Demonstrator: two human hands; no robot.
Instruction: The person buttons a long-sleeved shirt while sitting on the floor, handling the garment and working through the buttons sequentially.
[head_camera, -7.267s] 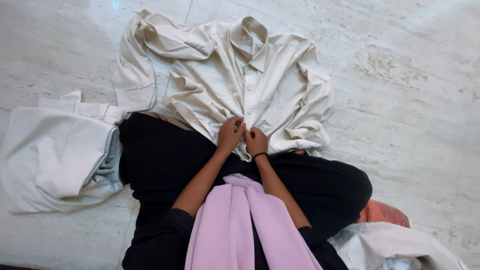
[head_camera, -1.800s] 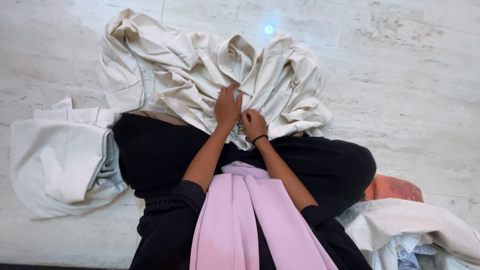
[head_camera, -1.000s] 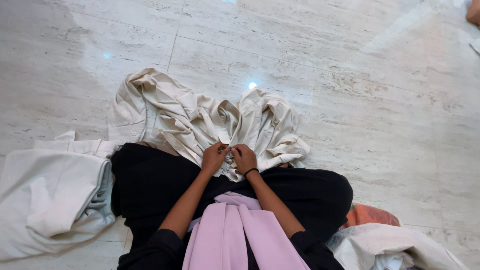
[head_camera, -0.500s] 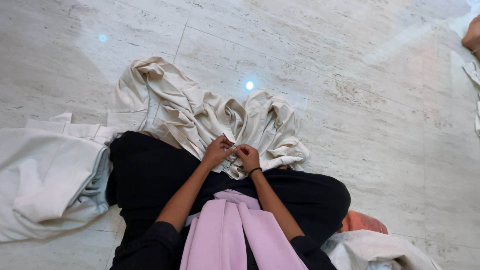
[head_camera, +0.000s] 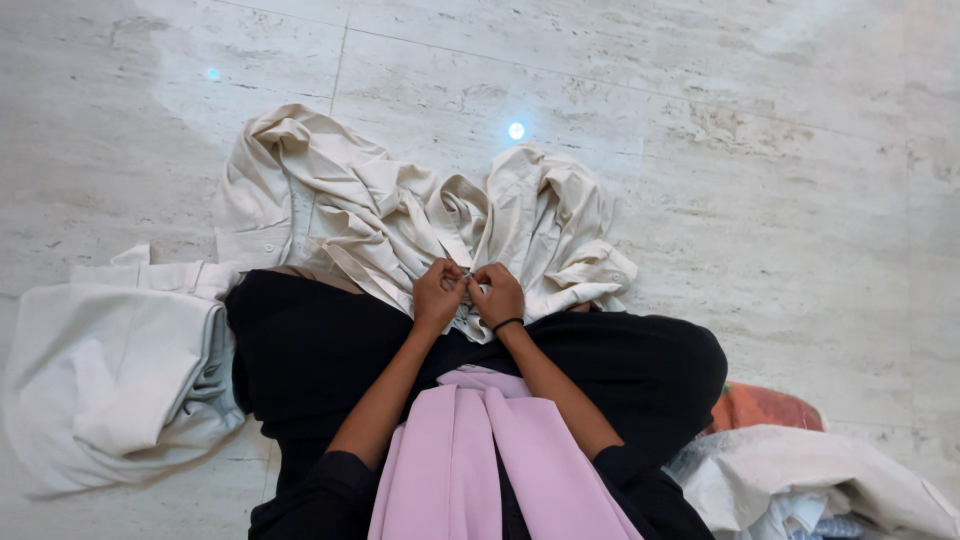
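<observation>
left hand (head_camera: 437, 293): closed, fingertips pinched on the front edge of the cream shirt (head_camera: 400, 215), knuckles up, touching the right hand.
right hand (head_camera: 497, 293): closed too, pinching the same edge just beside the left; a dark band sits at its wrist.
where the shirt is: bunched on the marble floor (head_camera: 780, 170) directly ahead of the person's crossed legs in black trousers (head_camera: 320, 340), its near hem drawn up onto the lap, sleeves and collar heaped to the far side.
how it will handle: by my reading a light, soft woven cloth that creases readily and keeps no shape of its own; it should drag along whole when one edge is pulled (the crumpled sleeves look free to slide on the smooth stone). not fragile, not slippery in the fingers.
where to take hold: the stitched front edge or the hem looks the firmest part to grip, since the doubled cloth there gives the fingers something to pinch; the loose middle would only gather.
around it: a folded white garment (head_camera: 120, 370) lies on the floor to the left, near the knee; a white heap (head_camera: 810, 480) over an orange cloth (head_camera: 760, 405) sits to the right; a pale pink scarf (head_camera: 480, 460) hangs down the chest.
hard to make out: what sits between the fingertips is hidden by the hands themselves, so a button or a bare edge cannot be told apart; the right heap is cut off by the frame.
</observation>
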